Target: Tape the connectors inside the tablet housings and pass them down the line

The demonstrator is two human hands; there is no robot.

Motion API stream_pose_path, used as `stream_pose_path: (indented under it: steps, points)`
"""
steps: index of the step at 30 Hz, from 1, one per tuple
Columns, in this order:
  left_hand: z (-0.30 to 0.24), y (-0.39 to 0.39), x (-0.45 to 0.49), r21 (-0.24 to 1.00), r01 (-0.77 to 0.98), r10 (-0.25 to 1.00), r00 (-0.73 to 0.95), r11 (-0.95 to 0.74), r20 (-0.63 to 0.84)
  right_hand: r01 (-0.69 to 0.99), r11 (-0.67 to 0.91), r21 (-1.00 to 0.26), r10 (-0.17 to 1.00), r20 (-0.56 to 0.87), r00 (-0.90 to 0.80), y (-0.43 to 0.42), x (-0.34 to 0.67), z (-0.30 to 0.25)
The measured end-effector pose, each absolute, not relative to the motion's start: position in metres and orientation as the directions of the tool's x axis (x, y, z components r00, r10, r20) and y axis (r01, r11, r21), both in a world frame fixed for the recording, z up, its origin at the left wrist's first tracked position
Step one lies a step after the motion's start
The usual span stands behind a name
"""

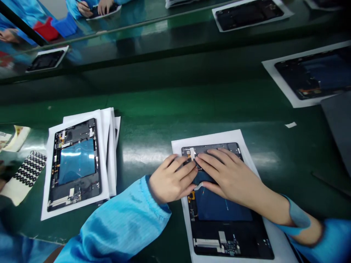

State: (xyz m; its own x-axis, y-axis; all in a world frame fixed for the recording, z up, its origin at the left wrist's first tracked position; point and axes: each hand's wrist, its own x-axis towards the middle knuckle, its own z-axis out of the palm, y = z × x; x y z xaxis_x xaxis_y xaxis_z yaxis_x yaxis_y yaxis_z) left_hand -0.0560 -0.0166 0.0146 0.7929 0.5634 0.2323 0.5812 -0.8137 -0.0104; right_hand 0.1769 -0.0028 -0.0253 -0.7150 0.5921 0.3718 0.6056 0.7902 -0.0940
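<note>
A glossy dark-green bench [145,98] bore a white rectangular paper sheet [210,137] and, on it, a flat black tablet body with a dark blue panel [227,208], directly below the fingers.

Well to the left of the fingers stood a pile of white paper sheets [111,171], topped by a second black tablet body with a bright blue panel [76,160]. The bare right hand [233,179] had its fingers outstretched, side by side, over the tablet's upper part; the bare left hand [172,179] met it with fingers bent. A cream card with rows of black rings [30,171] lay farthest left of the fingers, and a small white scrap [290,125] beyond them to the right. A pale curled strip [199,186] showed between the two thumb tips; whether either hand gripped it could not be told.
</note>
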Motion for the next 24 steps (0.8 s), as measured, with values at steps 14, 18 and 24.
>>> stream_pose_path:
  steps: [14,18,24]
  points:
    - [0.013,0.002,-0.061,0.342,0.64,0.701,0.708,-0.688,0.087,0.597,0.789,-0.141,0.598,0.394,-0.698,-0.025,0.185,-0.019]
    - [0.008,0.001,-0.062,0.355,0.612,0.689,0.711,-0.706,0.143,0.61,0.78,-0.137,0.612,0.371,-0.699,-0.023,0.183,-0.022]
    - [0.003,0.0,-0.065,0.323,0.594,0.664,0.726,-0.737,0.179,0.604,0.786,-0.133,0.612,0.312,-0.727,-0.017,0.186,-0.028]
